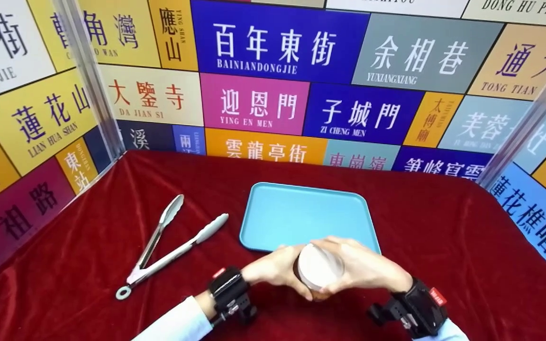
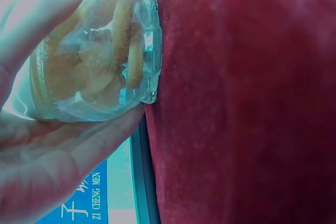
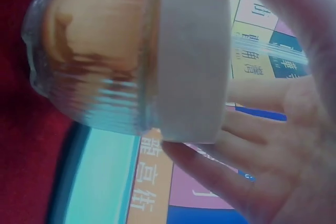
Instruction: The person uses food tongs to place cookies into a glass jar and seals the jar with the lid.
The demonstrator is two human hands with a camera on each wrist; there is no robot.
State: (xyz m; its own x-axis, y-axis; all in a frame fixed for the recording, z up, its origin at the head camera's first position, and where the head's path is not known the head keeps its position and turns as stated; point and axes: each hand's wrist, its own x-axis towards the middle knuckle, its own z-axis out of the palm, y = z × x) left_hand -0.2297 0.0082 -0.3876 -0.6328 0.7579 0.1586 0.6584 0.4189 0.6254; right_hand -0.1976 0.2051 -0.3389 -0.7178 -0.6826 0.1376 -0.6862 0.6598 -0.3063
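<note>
A clear glass jar (image 2: 86, 61) with a white lid (image 1: 319, 266) stands upright on the red cloth, just in front of the blue tray. Orange-brown round pieces, perhaps biscuits, fill it. My left hand (image 1: 275, 269) grips the glass body, thumb on one side and fingers on the other. Around the lid curl the thumb and fingers of my right hand (image 1: 368, 266). In the right wrist view the lid (image 3: 193, 59) sits on the jar's mouth, and ribbed glass (image 3: 100, 98) shows beneath it.
The blue tray (image 1: 308, 215) lies behind the jar. To the left, metal tongs (image 1: 159, 241) rest spread apart on the red cloth (image 1: 64, 265). Panels with Chinese lettering (image 1: 273, 42) surround the table at the back and sides.
</note>
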